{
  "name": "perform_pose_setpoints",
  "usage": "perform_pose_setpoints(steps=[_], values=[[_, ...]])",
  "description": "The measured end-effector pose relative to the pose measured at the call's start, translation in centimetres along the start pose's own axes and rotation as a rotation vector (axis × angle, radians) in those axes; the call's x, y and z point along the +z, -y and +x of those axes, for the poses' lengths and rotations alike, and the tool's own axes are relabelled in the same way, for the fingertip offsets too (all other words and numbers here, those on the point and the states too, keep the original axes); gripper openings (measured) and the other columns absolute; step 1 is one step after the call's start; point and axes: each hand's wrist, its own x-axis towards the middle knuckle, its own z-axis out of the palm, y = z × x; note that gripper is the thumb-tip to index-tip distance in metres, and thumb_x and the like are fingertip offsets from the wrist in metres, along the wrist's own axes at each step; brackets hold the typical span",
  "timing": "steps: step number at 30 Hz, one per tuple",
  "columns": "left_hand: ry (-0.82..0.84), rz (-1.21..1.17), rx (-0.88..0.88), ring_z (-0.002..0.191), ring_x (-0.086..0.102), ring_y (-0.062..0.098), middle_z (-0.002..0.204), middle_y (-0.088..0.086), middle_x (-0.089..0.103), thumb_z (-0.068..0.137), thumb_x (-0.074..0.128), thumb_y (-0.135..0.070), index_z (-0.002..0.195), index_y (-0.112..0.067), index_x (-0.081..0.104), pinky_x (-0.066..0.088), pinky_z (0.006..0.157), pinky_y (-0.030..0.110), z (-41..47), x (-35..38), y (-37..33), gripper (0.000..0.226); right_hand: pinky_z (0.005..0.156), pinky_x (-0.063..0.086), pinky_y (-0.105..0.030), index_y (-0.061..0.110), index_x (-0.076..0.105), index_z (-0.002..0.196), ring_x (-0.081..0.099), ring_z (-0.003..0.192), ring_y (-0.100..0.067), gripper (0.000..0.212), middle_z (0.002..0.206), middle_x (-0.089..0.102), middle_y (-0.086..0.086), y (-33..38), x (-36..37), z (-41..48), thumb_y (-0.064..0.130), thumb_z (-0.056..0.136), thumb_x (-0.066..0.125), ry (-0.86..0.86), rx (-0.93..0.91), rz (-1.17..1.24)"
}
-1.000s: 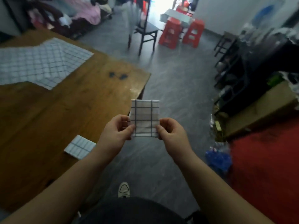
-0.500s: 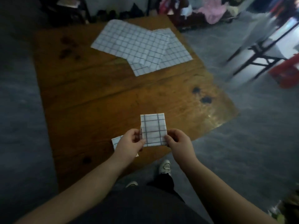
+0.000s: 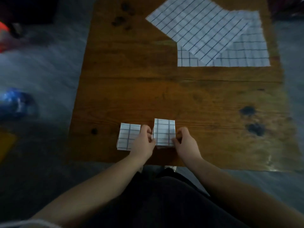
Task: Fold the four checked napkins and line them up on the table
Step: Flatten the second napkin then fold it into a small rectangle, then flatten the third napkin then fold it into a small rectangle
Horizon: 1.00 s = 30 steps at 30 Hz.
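- At the left edge of the frame a blurred blue thing (image 3: pixel 14 102) lay on the grey floor, off the bench (image 3: pixel 181 96).
- Lower centre-left, the first folded napkin (image 3: pixel 127 136) lay flat on the bench near its front edge — a small checked rectangle.
- Just right of it, the left hand (image 3: pixel 144 143) overlapped that napkin's right edge, its thumb and curled fingers pinching the left side of the second folded napkin (image 3: pixel 164 132).
- The second folded napkin stood at the centre, just beside the first; whether its lower edge touched the bench could not be told.
- The right hand (image 3: pixel 185 143) pinched its lower right corner, fingers curled.
- In the upper right, the slanted unfolded napkin (image 3: pixel 197 28) lay spread out — overlapping the square-set unfolded napkin (image 3: pixel 246 51) beneath it.
- At the right, dark stains (image 3: pixel 251 119) marked the wood.
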Motion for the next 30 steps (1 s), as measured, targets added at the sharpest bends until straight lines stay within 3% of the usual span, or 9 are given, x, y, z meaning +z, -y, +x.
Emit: perform_pose_setpoints(steps=[3, 7, 11, 19, 30], values=[[0.039, 0.114, 0.047, 0.095, 0.060, 0.006, 0.105, -0.015, 0.056, 0.098, 0.063, -0.020, 0.123, -0.032, 0.048, 0.055, 0.082, 0.026, -0.6, 1.0, 0.4, 0.032, 0.083, 0.058, -0.035, 0.034, 0.052, 0.116, 0.061, 0.097, -0.010, 0.014, 0.105, 0.063, 0.011, -0.8, -0.5, 0.5, 0.027, 0.104, 0.054, 0.058, -0.135, -0.243], [0.060, 0.216, 0.071, 0.101, 0.057, 0.009, 0.124, -0.007, 0.052, 0.100, 0.059, -0.021, 0.139, -0.031, 0.049, 0.055, 0.090, 0.032, -1.2, 2.0, 0.7, 0.041, 0.097, 0.050, -0.035, 0.030, 0.057, 0.127, 0.054, 0.117, -0.016, 0.024, 0.122, 0.061, 0.006, -2.1, -1.0, 0.9, 0.026, 0.105, 0.050, 0.081, -0.241, -0.397], [0.058, 0.320, 0.096, 0.099, 0.055, 0.008, 0.129, -0.006, 0.048, 0.100, 0.058, -0.026, 0.141, -0.032, 0.047, 0.055, 0.085, 0.030, -1.3, 2.8, 0.4, 0.043, 0.102, 0.048, -0.035, 0.031, 0.055, 0.132, 0.049, 0.124, -0.017, 0.029, 0.131, 0.055, 0.006, -2.9, -1.3, 0.9, 0.028, 0.103, 0.053, 0.084, -0.272, -0.473], [0.002, 0.498, 0.210, 0.122, 0.050, 0.015, 0.137, -0.004, 0.048, 0.098, 0.059, -0.030, 0.144, -0.029, 0.043, 0.049, 0.093, 0.030, -2.3, 2.2, 0.3, 0.049, 0.104, 0.047, -0.038, 0.028, 0.052, 0.135, 0.049, 0.124, -0.020, 0.035, 0.133, 0.053, 0.003, -2.5, -1.8, -0.1, 0.032, 0.101, 0.056, 0.077, -0.344, -0.618], [-0.191, 0.480, 0.069, 0.150, 0.026, 0.020, 0.162, 0.000, 0.031, 0.102, 0.050, -0.038, 0.152, -0.029, 0.034, 0.029, 0.120, 0.043, -6.5, -9.9, 5.5, 0.054, 0.125, 0.021, -0.046, 0.029, 0.033, 0.157, 0.018, 0.155, -0.021, 0.055, 0.163, 0.032, 0.005, 9.5, 2.5, -4.0, 0.041, 0.105, 0.048, 0.085, -0.625, -0.659]])
